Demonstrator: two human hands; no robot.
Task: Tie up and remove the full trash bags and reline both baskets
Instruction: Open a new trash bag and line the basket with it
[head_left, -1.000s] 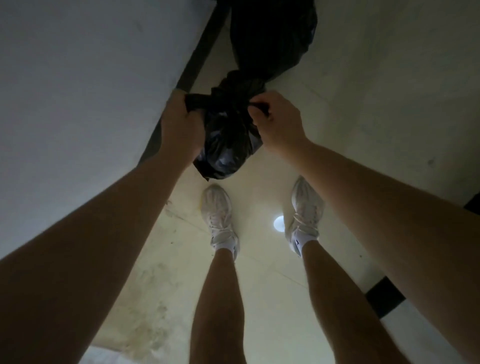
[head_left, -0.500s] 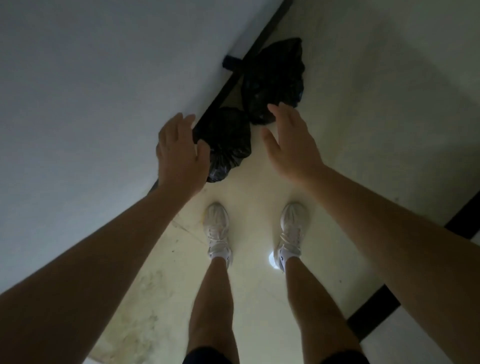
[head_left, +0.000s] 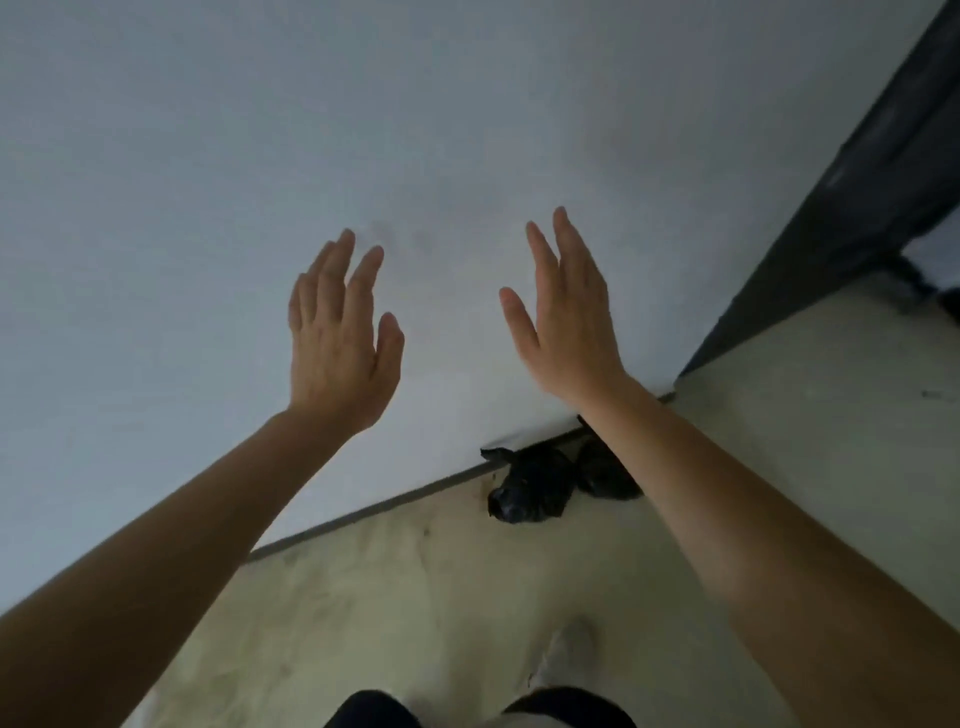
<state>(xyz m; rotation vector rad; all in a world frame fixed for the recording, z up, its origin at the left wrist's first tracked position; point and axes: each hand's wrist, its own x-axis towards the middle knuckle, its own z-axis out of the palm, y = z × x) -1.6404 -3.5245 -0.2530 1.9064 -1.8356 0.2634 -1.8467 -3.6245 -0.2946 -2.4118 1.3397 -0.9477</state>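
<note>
Where wall (head_left: 467, 130) meets floor (head_left: 415, 597) | black bags (head_left: 535, 488) | right forearm (head_left: 727, 509) overlapping

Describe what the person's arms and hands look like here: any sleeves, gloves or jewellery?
Both forearms are bare up to the frame edge, with no sleeves in view. The left hand and right hand wear no gloves, and no rings, watch or wristbands show on the sides facing the camera. The dim, slightly blurred picture hides finer marks.

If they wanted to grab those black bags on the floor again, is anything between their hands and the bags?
Nothing visible blocks them. Both the left hand and the right hand are open and empty, raised in front of the wall. The two black bags sit on the floor at the wall's foot, partly hidden behind the right forearm.
</note>
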